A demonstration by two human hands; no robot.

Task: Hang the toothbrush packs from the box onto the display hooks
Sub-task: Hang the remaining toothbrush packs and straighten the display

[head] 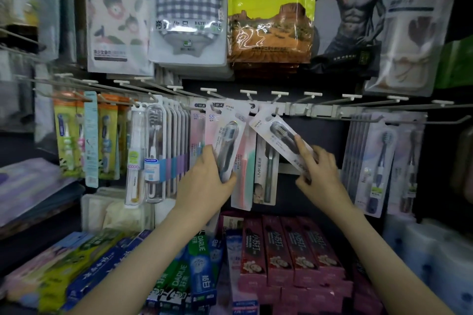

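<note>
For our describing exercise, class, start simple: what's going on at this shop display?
A person is stocking toothbrushes. The left hand grips a nearly upright pack by its lower end. The right hand pinches a tilted pack, its top up by the display hooks. Whether either is on a hook yet is unclear. Toothpaste boxes lie below.

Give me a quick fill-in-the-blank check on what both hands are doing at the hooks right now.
The left hand grips its toothbrush pack by the ____ end.
The right hand holds the tilted pack, whose top leans to the ____.
The green boxes on the shelf below read ____.
Missing words: bottom; left; DARLIE.
</note>
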